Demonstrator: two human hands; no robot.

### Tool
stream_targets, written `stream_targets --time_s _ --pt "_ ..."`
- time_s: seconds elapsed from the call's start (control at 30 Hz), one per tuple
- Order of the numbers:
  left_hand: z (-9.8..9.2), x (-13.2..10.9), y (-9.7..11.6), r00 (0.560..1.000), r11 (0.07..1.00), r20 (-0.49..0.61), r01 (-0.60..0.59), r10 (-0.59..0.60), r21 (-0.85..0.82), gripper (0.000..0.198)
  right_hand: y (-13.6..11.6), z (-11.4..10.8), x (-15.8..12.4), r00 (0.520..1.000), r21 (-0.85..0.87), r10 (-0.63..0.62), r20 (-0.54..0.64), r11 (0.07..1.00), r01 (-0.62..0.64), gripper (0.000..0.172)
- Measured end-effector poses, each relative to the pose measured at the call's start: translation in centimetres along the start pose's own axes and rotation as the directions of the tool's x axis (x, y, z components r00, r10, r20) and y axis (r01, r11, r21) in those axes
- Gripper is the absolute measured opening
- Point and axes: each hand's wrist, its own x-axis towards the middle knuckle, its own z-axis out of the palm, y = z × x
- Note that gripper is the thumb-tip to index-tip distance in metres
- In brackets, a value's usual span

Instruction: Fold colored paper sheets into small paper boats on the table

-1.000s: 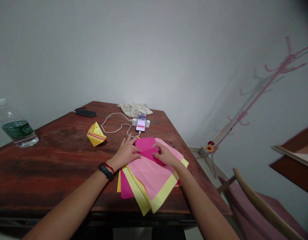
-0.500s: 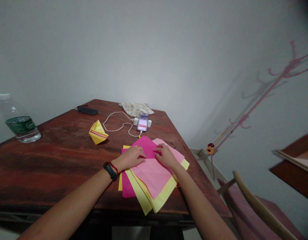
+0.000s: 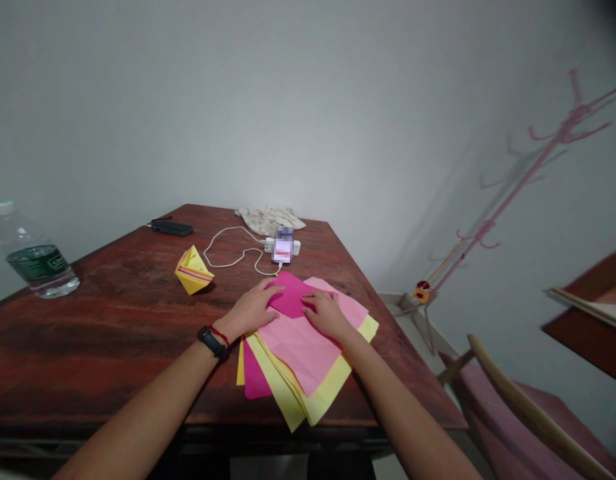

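No legible text, bottle label (image 3: 38, 263) unclear (tiny), phone screen (image 3: 283, 250) blurred

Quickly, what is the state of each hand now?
Left hand: open, on the upper magenta paper.
Right hand: loosely curled at the same paper; whether it pinches cannot be told.

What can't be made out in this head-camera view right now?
Head view:
- Magenta paper sheet: partly covered by left hand and right hand.
- Pale-yellow paper sheets: mostly hidden beneath light-pink paper.
- Rectangular phone: screen partly pixelated.
- Clear plastic bottle: label lettering blurred, too small.
- Pink metal coat rack: cut off by right edge.
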Motion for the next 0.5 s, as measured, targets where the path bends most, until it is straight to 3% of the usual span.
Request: stream_targets --time_s 0.23,0.33,0.5 --pt "-0.4 0.6 0.6 0.988 0.987 -0.092 -0.13 0.121 -0.091 0.04 -0.1 0.1 -0.1 0.999 0.305 -0.017 -0.045 0.952 0.03 0.036" --pt "-0.5 0.7 0.9 0.986 0.982 -0.113 -0.134 0.119 -0.131 0.027 -0.3 -0.3 -0.2 0.995 0.388 -0.074 -0.061 0.917 0.092 0.039" --pt "-0.3 0.9 1.1 0.979 0.976 -0.185 -0.119 0.085 -0.183 0.045 -0.9 -1.1 -0.3 0.976 0.442 -0.217 -0.003 0.876 0.196 0.047"
